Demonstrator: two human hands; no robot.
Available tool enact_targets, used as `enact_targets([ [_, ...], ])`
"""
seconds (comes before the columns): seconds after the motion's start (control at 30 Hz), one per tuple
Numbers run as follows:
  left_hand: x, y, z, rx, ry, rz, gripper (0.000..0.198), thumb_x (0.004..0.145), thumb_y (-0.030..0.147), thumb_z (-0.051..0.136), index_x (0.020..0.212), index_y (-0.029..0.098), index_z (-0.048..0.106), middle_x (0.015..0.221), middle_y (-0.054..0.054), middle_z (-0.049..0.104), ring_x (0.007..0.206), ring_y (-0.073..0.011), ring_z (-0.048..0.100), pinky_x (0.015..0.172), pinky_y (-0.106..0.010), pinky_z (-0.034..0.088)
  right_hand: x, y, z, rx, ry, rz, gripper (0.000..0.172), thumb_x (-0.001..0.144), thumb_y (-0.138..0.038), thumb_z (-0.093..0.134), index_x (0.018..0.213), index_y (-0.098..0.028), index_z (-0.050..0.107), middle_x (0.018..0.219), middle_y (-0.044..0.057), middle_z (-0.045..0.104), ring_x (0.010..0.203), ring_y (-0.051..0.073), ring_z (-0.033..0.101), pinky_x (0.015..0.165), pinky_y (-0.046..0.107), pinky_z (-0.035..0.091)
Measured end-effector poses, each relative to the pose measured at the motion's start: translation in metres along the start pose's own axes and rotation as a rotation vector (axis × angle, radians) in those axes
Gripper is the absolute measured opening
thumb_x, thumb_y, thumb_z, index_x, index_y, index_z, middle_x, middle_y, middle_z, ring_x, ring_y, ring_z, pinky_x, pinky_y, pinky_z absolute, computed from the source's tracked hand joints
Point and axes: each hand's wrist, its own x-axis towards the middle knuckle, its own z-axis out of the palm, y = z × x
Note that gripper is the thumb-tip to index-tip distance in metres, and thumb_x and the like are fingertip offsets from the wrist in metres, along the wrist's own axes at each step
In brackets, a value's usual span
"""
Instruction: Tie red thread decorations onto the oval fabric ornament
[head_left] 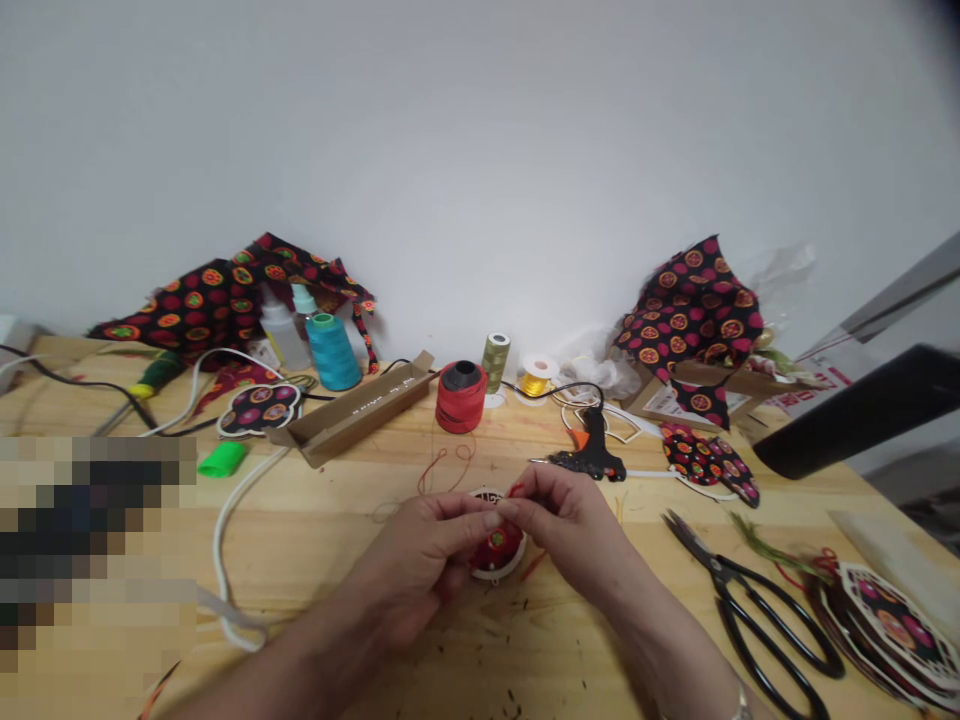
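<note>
Both hands meet over a round ornament (499,550) with a pale rim and dark red patterned fabric, low in the middle of the view. My left hand (431,550) is closed on its left side, thumb on top. My right hand (562,515) pinches a red thread at its upper right edge, thumb and forefinger together. The fingertips of the two hands almost touch. A loose red thread (448,468) curls on the wood behind the ornament, towards a red thread cone (461,397).
Black scissors (757,610) and stacked ornaments (892,630) lie at right. Behind are a glue gun (592,450), yellow spool (535,380), green spool (496,362), cardboard tray (360,410) and blue thread cone (332,352). A white cable (225,530) runs down the left.
</note>
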Motion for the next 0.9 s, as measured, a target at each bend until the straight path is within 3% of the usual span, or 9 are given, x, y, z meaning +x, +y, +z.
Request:
enact_targets([
  [0.3,-0.002,0.0,0.0,-0.041,0.006,-0.013,0.015,0.065,0.026,0.071,0.065,0.011,0.068,0.047,0.005,0.046,0.04,-0.0034,0.024,0.038,-0.021,0.01,0.001,0.0,0.0,0.102,-0.029,0.071,0.022,0.063,-0.03,0.07,0.063,-0.015,0.053,0.056,-0.004,0.054,0.05,0.007,0.046,0.049,0.02,0.035],
  [0.47,-0.002,0.003,0.002,-0.039,0.021,-0.009,0.015,0.067,0.026,0.07,0.066,0.011,0.069,0.045,0.006,0.044,0.039,-0.0031,0.022,0.038,-0.021,0.01,-0.001,-0.002,0.0,0.076,-0.034,0.067,0.018,0.067,-0.029,0.068,0.065,-0.015,0.057,0.057,-0.004,0.056,0.051,0.007,0.047,0.051,0.02,0.038],
  [0.57,-0.002,0.003,0.002,-0.092,0.031,0.006,0.014,0.066,0.026,0.071,0.066,0.012,0.069,0.042,0.009,0.039,0.039,-0.0033,0.024,0.038,-0.019,0.014,-0.001,-0.006,-0.005,-0.013,-0.06,0.033,0.012,0.075,-0.027,0.061,0.075,-0.015,0.064,0.06,-0.003,0.058,0.053,0.008,0.048,0.054,0.021,0.04],
  [0.73,0.0,0.003,0.002,-0.138,0.051,0.016,0.015,0.067,0.026,0.071,0.061,0.014,0.065,0.038,0.011,0.034,0.035,-0.0028,0.021,0.036,-0.019,0.013,-0.002,-0.007,-0.014,-0.239,-0.107,-0.066,0.02,0.083,-0.025,0.051,0.084,-0.017,0.069,0.077,0.002,0.067,0.073,0.015,0.058,0.067,0.026,0.044],
  [0.9,0.002,-0.001,-0.002,-0.11,0.084,0.036,0.016,0.068,0.029,0.07,0.063,0.015,0.064,0.035,0.011,0.035,0.032,-0.003,0.022,0.035,-0.019,0.015,-0.004,-0.006,-0.016,-0.415,-0.043,-0.045,0.023,0.081,-0.031,0.055,0.066,-0.015,0.064,0.062,0.0,0.059,0.06,0.013,0.05,0.054,0.023,0.037],
])
